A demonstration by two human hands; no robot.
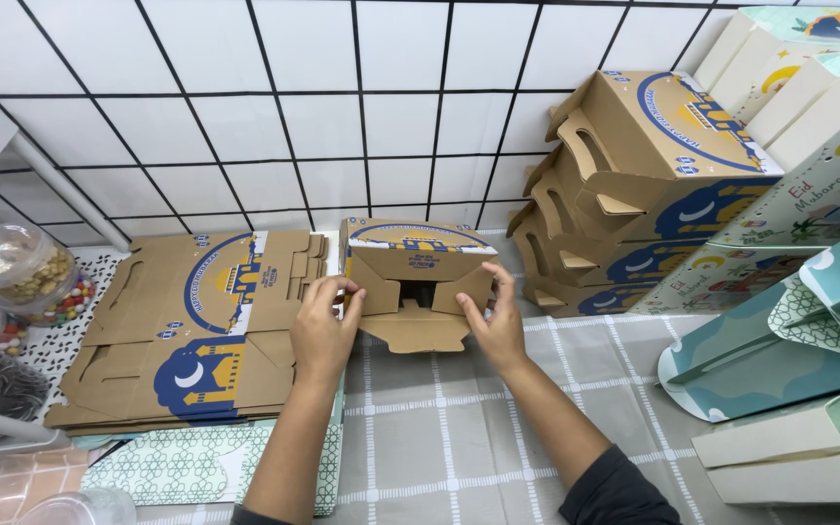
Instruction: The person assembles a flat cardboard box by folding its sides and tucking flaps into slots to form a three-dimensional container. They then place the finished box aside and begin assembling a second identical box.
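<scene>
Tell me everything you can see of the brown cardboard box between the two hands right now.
The brown cardboard box lies on its side on the grey checked tablecloth, open end facing the camera. Its top face carries a blue and yellow printed design. Two side flaps are folded inward and a bottom flap juts forward, leaving a dark gap. The left hand pinches the left flap; the right hand presses the right one. It sits close to the white tiled wall.

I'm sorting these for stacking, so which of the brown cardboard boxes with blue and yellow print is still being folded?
The brown cardboard box between both hands, its end flaps open; the others lie flat or stacked.
</scene>
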